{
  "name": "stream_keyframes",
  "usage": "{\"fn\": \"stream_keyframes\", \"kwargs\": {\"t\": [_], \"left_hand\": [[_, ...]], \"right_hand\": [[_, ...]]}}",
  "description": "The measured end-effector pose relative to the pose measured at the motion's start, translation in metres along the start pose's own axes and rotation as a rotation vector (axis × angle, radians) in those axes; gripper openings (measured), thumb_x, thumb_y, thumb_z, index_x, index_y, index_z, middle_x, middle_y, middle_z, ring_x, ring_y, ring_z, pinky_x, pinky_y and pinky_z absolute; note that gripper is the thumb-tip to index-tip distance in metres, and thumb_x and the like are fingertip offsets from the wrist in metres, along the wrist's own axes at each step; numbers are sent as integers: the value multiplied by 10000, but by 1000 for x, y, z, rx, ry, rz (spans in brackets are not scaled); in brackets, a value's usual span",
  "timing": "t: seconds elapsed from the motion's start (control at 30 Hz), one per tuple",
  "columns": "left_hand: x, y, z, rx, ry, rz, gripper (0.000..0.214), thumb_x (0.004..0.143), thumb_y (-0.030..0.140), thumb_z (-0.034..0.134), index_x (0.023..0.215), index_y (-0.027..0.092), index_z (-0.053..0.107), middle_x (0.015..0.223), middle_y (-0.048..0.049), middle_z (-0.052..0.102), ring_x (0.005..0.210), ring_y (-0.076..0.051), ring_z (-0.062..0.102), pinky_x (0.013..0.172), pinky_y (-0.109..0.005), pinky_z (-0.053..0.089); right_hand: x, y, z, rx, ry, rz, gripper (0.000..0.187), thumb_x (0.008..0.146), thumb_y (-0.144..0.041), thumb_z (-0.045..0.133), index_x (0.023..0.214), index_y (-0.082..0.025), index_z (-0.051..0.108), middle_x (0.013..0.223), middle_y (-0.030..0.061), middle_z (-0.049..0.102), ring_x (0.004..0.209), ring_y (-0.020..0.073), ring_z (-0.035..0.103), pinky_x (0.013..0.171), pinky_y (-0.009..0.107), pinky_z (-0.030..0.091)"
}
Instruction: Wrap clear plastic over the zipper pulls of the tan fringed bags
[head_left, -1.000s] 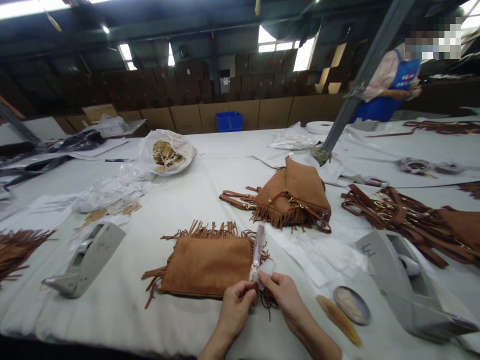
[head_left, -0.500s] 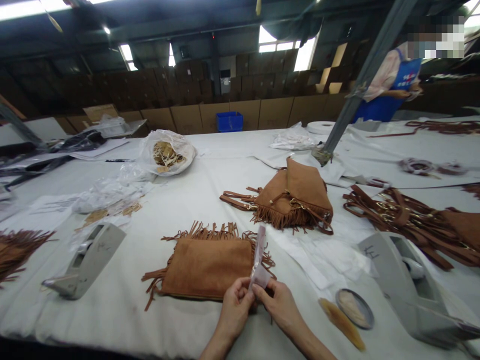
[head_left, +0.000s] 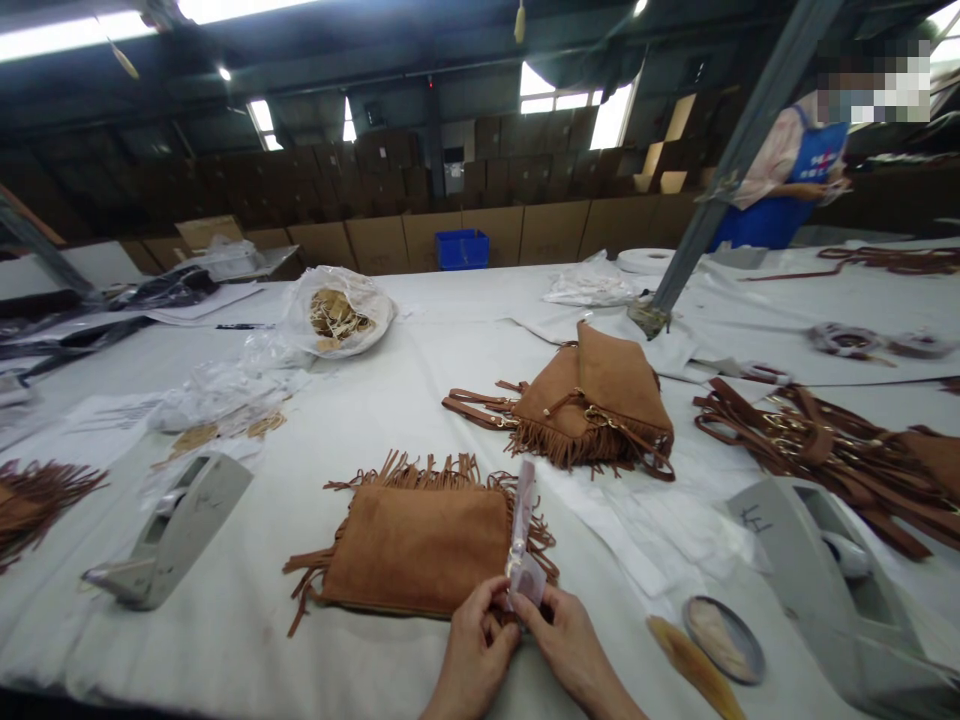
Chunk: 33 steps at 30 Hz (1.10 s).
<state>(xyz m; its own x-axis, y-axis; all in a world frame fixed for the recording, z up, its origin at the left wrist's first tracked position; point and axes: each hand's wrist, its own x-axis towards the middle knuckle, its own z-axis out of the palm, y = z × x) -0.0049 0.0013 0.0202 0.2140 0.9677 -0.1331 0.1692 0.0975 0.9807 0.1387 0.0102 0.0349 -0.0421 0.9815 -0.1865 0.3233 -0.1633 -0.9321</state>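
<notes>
A brown suede pouch (head_left: 420,550) with long fringe lies flat in front of me. Over its right end runs a narrow strap (head_left: 523,505) wrapped in translucent film, with a shiny metal fitting near its lower end. My left hand (head_left: 480,635) is closed at the pouch's lower right corner, pinching the lower end of the wrapped strap. Thumb and fingers of my right hand (head_left: 561,635) grip a loose flap of the film (head_left: 529,578) there. My fingers partly hide the strap's end. A fringed brown bag (head_left: 600,400) with straps lies farther back.
Tape dispensers stand left (head_left: 176,530) and right (head_left: 825,580). Beside the right one are a round dish (head_left: 724,640) and a yellowish strip (head_left: 694,665). Brown straps (head_left: 817,440) pile at right. A plastic bag (head_left: 341,310) sits behind. A metal post (head_left: 720,190) rises there; a person (head_left: 787,175) stands beyond.
The view has tilted up slightly, so things sit a little lower. My hands have shifted slightly at the strap's lower end, and its metal fitting now shows more plainly.
</notes>
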Motion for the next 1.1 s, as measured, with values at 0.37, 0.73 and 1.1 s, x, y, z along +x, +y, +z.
{"fn": "stream_keyframes", "kwargs": {"t": [0.37,0.73,1.1], "left_hand": [[-7,-10,-3,135,49,260,220,860,203,468,1001,205,638,1103,-91,598,992,-209,588,868,-314,481],[-12,26,-11,-267,93,50,146,872,339,535,895,202,491,699,7,683,482,-140,652,480,-221,511],[-74,41,-17,-454,45,-29,484,833,413,604,1177,219,324,972,-72,701,739,-198,714,742,-338,561]], "right_hand": [[-11,-5,5,95,124,-2,500,762,-605,563,846,-134,707,768,85,720,745,254,646,692,312,508],[-7,-50,5,114,16,-110,368,777,-514,601,748,-151,656,666,32,645,614,168,572,542,240,454],[-38,-38,17,75,-210,-144,339,806,-490,563,740,-170,656,689,24,647,627,177,567,578,266,448]]}}
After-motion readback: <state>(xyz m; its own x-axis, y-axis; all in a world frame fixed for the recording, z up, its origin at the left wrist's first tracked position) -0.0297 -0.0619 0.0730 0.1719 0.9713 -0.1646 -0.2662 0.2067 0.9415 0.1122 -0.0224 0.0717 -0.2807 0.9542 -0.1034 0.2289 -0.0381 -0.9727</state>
